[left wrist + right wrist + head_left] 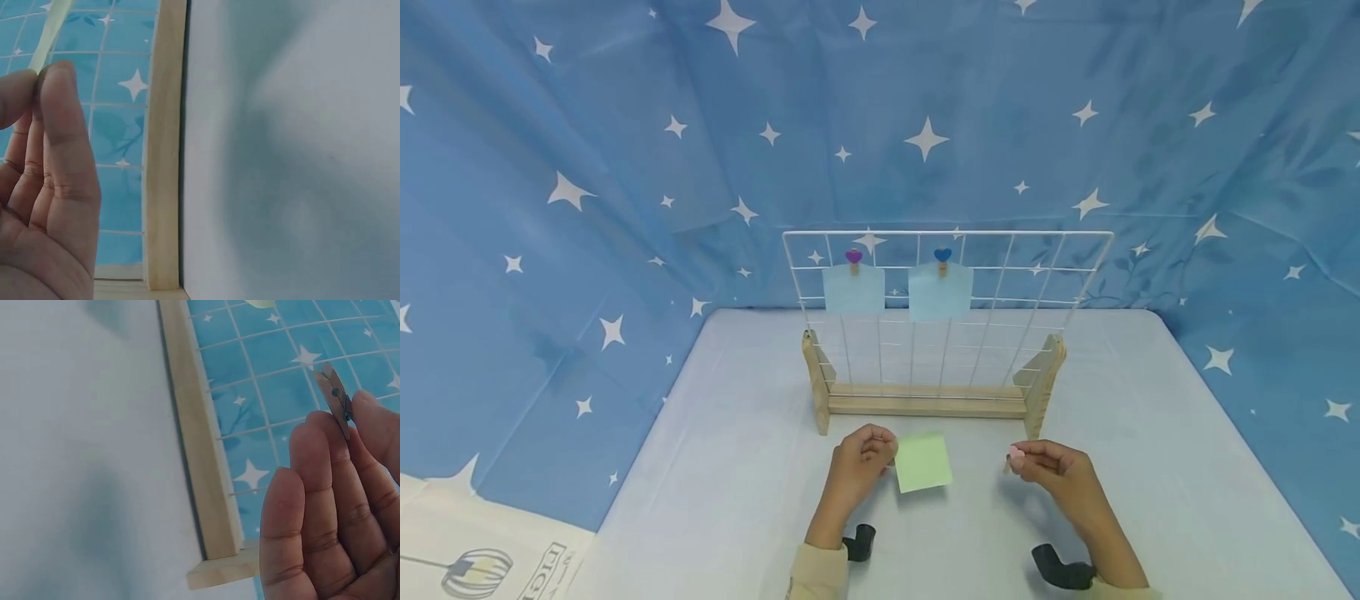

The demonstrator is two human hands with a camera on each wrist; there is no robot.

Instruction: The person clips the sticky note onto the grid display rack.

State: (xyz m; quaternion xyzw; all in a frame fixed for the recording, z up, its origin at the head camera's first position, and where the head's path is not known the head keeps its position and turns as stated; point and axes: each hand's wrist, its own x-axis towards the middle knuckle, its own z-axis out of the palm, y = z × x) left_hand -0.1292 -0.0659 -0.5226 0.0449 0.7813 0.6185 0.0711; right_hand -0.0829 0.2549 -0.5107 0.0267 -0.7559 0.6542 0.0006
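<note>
My left hand pinches a pale green sticky note by its left edge, above the table in front of the rack. In the left wrist view the note shows nearly edge-on between thumb and finger. A small wooden clothespin with a pink heart is pinched between the thumb and fingers of my right hand, to the right of the note. Behind both hands stands a white wire grid rack on a wooden base. Two light blue notes hang from its upper part.
A purple heart clothespin and a blue heart clothespin clip the blue notes to the grid. The rack's wooden end supports stand on the white table. Blue star-print cloth surrounds the table. A printed cloth lies at lower left.
</note>
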